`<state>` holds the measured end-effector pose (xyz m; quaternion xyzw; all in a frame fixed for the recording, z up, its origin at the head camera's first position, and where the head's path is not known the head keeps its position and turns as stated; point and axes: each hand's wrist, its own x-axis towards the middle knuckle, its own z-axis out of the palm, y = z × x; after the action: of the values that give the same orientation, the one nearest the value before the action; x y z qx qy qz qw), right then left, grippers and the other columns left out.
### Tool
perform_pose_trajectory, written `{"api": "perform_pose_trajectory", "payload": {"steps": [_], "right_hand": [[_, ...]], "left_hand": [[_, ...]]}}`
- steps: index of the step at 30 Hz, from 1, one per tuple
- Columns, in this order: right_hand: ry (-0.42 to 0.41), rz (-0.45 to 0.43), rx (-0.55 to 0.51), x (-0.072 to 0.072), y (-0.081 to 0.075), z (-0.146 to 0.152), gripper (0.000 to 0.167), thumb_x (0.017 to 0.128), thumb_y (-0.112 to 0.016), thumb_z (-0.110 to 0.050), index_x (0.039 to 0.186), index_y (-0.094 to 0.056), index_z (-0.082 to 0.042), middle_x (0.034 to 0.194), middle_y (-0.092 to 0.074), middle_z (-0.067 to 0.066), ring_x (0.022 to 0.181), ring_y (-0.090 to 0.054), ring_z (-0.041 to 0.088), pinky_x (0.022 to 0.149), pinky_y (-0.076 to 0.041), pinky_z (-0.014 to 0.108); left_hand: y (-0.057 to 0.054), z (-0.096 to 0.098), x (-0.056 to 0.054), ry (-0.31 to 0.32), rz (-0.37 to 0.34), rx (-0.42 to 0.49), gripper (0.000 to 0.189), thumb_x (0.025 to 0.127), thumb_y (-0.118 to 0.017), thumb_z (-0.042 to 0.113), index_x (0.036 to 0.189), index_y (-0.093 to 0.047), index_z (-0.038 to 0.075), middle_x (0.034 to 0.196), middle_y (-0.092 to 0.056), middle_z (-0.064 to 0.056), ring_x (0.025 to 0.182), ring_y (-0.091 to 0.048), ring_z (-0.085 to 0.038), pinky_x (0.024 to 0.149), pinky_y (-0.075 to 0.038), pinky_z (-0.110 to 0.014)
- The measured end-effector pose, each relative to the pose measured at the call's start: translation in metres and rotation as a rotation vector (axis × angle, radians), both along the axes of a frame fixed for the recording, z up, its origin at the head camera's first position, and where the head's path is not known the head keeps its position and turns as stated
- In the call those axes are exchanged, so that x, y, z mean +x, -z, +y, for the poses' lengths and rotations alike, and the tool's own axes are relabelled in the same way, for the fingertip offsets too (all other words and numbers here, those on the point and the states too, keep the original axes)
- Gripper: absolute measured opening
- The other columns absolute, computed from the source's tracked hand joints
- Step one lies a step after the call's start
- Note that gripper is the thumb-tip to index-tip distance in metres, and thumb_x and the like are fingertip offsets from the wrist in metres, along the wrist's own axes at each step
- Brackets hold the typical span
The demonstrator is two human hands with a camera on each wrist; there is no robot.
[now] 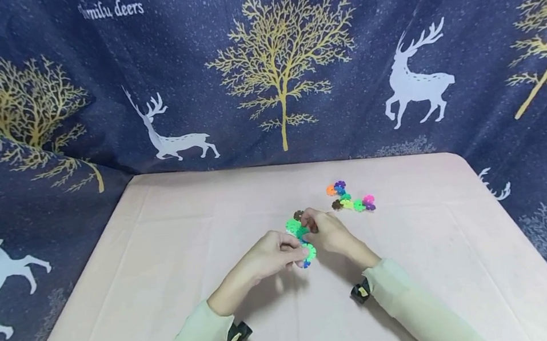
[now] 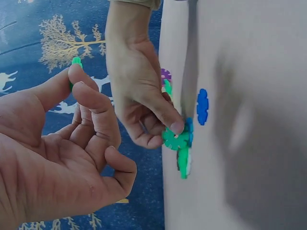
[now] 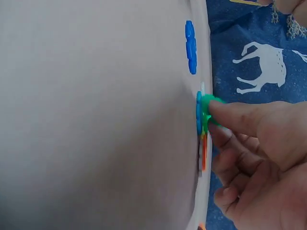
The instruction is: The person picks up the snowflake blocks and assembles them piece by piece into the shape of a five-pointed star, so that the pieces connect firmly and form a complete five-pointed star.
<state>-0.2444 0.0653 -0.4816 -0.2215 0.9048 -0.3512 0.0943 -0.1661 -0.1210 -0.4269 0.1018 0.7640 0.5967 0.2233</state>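
Notched plastic discs of the interlocking snowflake kind lie about both hands. My left hand (image 1: 275, 252) pinches a light green disc (image 1: 311, 252) between thumb and finger; in the left wrist view that green disc (image 2: 76, 61) shows mostly edge-on. My right hand (image 1: 331, 233) pinches a darker green disc (image 2: 175, 139), also seen in the right wrist view as a green disc (image 3: 209, 103) under the thumb. Close by are a bright green disc (image 1: 292, 225) and a brown disc (image 1: 298, 214). A blue disc (image 2: 203, 107) lies on the table by itself. How the nearby discs join is partly hidden.
Further back to the right, a chain of joined discs (image 1: 347, 203) in several colours lies on the pale tablecloth (image 1: 196, 215). A dark blue curtain (image 1: 245, 116) with deer and trees hangs behind the table and along its sides.
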Motion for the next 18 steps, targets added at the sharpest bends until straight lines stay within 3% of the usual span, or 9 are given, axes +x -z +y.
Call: {"api": "perform_pose_trajectory", "payload": {"steps": [9,13,18], "right_hand": [[0.041,-0.023,-0.114,0.012,-0.024,0.023,0.014,0.091,-0.072,-0.014,0.105,-0.071,-0.011,0.093,-0.067,0.002,0.075,-0.058,0.016,0.065,-0.050,0.032],[0.033,0.007,-0.135,0.019,-0.038,0.029,0.012,0.091,-0.072,-0.015,0.103,-0.072,-0.011,0.088,-0.067,0.000,0.071,-0.055,0.016,0.059,-0.047,0.029],[-0.009,0.081,-0.158,0.026,-0.056,0.033,0.008,0.093,-0.071,-0.014,0.101,-0.073,-0.013,0.091,-0.068,-0.003,0.072,-0.055,0.015,0.058,-0.046,0.027]], "left_hand": [[-0.014,-0.002,0.002,-0.067,0.060,0.017,0.017,0.096,-0.067,0.013,0.097,-0.072,-0.003,0.077,-0.069,-0.014,0.062,-0.054,-0.013,0.056,-0.043,-0.019],[-0.017,-0.003,-0.001,-0.085,0.072,0.026,0.017,0.097,-0.065,0.013,0.095,-0.073,-0.002,0.080,-0.068,-0.020,0.062,-0.053,-0.013,0.057,-0.042,-0.020],[-0.019,-0.003,-0.004,-0.083,0.088,0.027,0.020,0.099,-0.061,0.013,0.098,-0.072,-0.003,0.076,-0.069,-0.011,0.064,-0.054,-0.012,0.062,-0.045,-0.021]]}}
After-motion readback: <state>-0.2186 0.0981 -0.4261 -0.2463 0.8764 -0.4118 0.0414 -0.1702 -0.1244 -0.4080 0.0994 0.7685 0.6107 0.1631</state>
